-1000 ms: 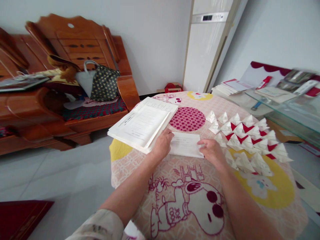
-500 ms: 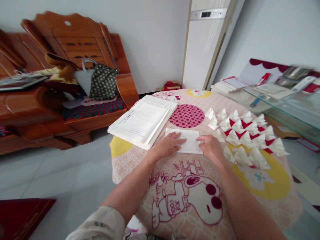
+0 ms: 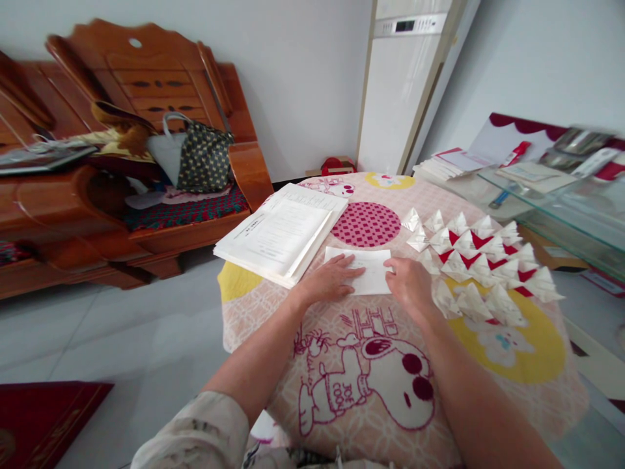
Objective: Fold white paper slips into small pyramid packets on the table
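A folded white sheet of paper (image 3: 367,268) lies on the pink cartoon-print table cover (image 3: 371,365). My left hand (image 3: 331,279) rests flat on the sheet's left part, fingers stretched out. On the sheet's right edge my right hand (image 3: 409,281) presses down with its fingers curled over the paper. Left of the sheet sits a thick stack of printed paper (image 3: 280,233). To the right lie several folded white and red paper triangles (image 3: 483,267).
A carved wooden bench (image 3: 122,163) with a patterned bag (image 3: 202,159) stands at the left. Behind the table rises a tall white appliance (image 3: 400,85). A glass shelf (image 3: 561,202) with papers is at the right. Grey tile floor (image 3: 107,339) surrounds the table.
My left hand has slid from the sheet's left edge onto the paper and flattened. My right hand has stayed at the right edge. The view has shifted slightly.
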`<state>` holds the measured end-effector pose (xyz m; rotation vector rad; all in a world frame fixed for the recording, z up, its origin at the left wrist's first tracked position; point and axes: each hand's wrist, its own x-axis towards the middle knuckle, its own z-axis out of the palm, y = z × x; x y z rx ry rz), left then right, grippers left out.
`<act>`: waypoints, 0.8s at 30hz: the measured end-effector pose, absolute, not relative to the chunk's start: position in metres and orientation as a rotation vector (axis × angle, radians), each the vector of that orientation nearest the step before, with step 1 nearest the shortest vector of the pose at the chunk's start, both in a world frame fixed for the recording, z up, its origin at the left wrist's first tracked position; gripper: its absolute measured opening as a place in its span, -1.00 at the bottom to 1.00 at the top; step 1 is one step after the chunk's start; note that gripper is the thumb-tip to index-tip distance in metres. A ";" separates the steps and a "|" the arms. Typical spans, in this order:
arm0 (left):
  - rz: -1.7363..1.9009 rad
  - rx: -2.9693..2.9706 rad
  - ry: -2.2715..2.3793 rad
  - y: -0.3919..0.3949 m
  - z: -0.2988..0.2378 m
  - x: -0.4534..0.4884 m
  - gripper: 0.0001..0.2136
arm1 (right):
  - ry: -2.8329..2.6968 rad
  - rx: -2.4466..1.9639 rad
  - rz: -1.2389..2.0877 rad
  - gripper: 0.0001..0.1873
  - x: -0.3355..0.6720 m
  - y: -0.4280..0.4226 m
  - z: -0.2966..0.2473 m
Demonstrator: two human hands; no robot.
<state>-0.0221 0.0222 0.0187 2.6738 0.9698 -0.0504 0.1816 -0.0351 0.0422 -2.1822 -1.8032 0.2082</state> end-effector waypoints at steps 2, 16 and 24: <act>-0.017 2.674 0.962 0.023 0.017 -0.023 -0.44 | -1.816 -2.030 0.329 -0.74 0.171 -0.037 0.042; 0.057 2.631 0.908 0.019 0.024 -0.021 -0.52 | -1.901 -1.917 0.744 -0.88 0.144 -0.040 0.032; 0.122 2.638 0.868 0.021 0.018 -0.023 -0.47 | -1.874 -2.038 0.755 -0.87 0.157 -0.037 0.029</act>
